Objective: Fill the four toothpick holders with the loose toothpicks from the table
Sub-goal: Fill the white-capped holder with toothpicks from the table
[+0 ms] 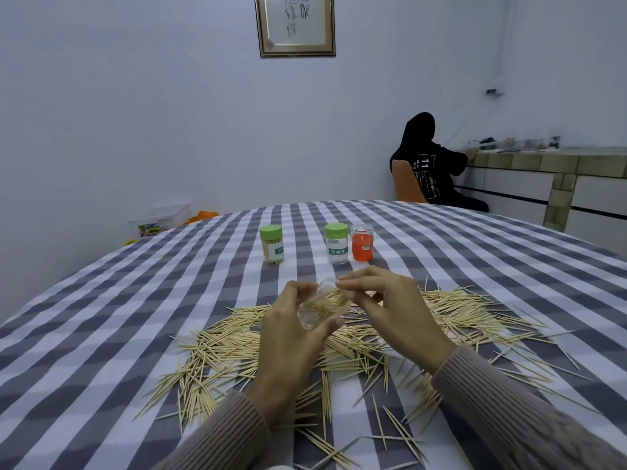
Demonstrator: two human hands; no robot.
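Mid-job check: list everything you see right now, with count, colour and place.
Green-lidded holders: two, clear, far centre; left one looks full.
Orange holder: one, right of them.
Clear holder: one, tilted, part-filled, in left hand.
Loose toothpicks: many, pale wood, scattered near.
Tablecloth: grey-white check.
Framed picture: one, wall.
Seated person: one, dark clothes, far right.
Left hand: grips clear holder.
Right hand: pinches toothpicks at its mouth.

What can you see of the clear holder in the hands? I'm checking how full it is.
The clear holder is a small see-through plastic tube without a lid, tilted, its open mouth pointing up and away. The left hand grips it above the loose toothpicks. The right hand pinches at its mouth. A bundle of toothpicks lies inside, partly filling it.
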